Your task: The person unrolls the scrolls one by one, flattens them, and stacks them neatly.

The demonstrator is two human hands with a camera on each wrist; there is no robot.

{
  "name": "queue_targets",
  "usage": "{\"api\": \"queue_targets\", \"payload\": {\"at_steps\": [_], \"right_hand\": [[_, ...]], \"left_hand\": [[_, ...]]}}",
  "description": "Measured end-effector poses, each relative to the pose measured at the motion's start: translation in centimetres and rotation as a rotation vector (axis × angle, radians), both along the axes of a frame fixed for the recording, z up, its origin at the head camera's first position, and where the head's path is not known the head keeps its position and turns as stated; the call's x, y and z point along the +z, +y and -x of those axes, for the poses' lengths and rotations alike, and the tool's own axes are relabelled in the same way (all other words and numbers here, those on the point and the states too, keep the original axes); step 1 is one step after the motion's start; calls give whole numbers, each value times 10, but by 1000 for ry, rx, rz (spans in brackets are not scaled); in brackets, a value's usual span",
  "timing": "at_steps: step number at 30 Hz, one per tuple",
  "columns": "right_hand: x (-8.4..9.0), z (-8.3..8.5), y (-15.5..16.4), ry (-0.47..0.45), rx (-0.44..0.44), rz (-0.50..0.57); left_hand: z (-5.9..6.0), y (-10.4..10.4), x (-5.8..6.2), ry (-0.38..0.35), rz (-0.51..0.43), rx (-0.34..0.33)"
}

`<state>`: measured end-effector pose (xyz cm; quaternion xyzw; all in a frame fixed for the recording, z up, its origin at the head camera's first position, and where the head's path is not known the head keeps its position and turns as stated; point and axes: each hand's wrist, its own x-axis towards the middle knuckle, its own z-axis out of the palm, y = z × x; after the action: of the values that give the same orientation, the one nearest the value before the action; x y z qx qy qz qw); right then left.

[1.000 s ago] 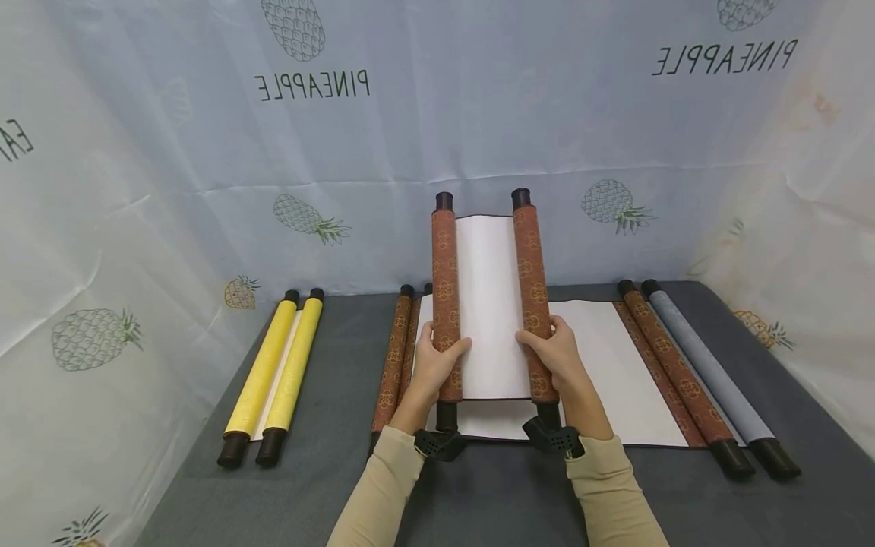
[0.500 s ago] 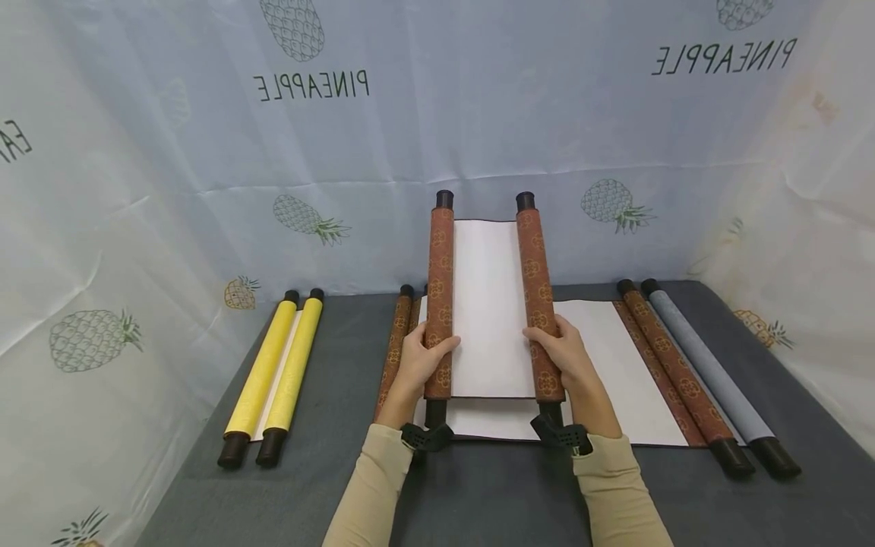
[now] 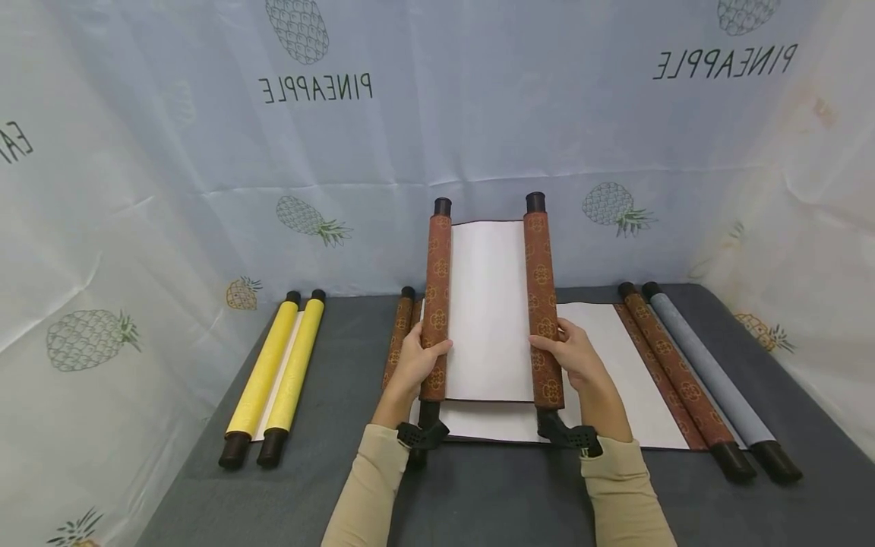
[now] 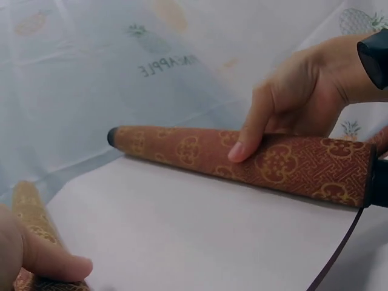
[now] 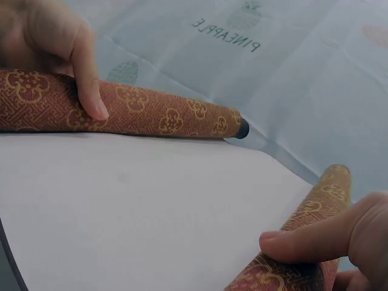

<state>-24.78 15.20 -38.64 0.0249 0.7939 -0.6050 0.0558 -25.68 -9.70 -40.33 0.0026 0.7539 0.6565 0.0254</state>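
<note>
A hanging scroll with brown, gold-flowered rolls and dark knobs is held up over the table in the head view, its white paper (image 3: 488,311) spread between the two rolls. My left hand (image 3: 415,363) grips the left roll (image 3: 437,304), thumb across its front. The right roll (image 3: 542,304) is in my right hand (image 3: 577,355), thumb likewise over the front. Both thumbs lie on the patterned cloth in the wrist views, where the right thumb (image 5: 303,242) points in toward the paper. Behind and below, another brown scroll lies unrolled, its white sheet (image 3: 615,380) partly hidden by the held one.
To the left on the dark grey table (image 3: 335,486) lies a yellow scroll (image 3: 295,365) with two rolls. At the right, a brown roll (image 3: 673,365) lies beside a grey-blue roll (image 3: 711,365). A pineapple-printed curtain (image 3: 478,99) hangs behind and at both sides.
My hands have moved apart, the left one leftward and the right one rightward. The gap between the rolls is wider and more white paper shows.
</note>
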Motion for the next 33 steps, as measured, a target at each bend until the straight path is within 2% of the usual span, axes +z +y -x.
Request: {"api": "queue_targets", "payload": {"at_steps": [6, 11, 21, 28, 33], "right_hand": [[1, 1, -10, -52, -28, 116], [1, 3, -15, -84, -80, 143], [2, 4, -19, -97, -190, 154], [0, 4, -19, -68, -184, 68], [-2, 3, -15, -55, -185, 33]], "left_hand": [[0, 7, -2, 16, -41, 95], [-1, 10, -3, 32, -40, 150], [-3, 9, -3, 20, -14, 152], [-5, 8, -1, -39, 4, 148], [-4, 7, -1, -36, 16, 151]]}}
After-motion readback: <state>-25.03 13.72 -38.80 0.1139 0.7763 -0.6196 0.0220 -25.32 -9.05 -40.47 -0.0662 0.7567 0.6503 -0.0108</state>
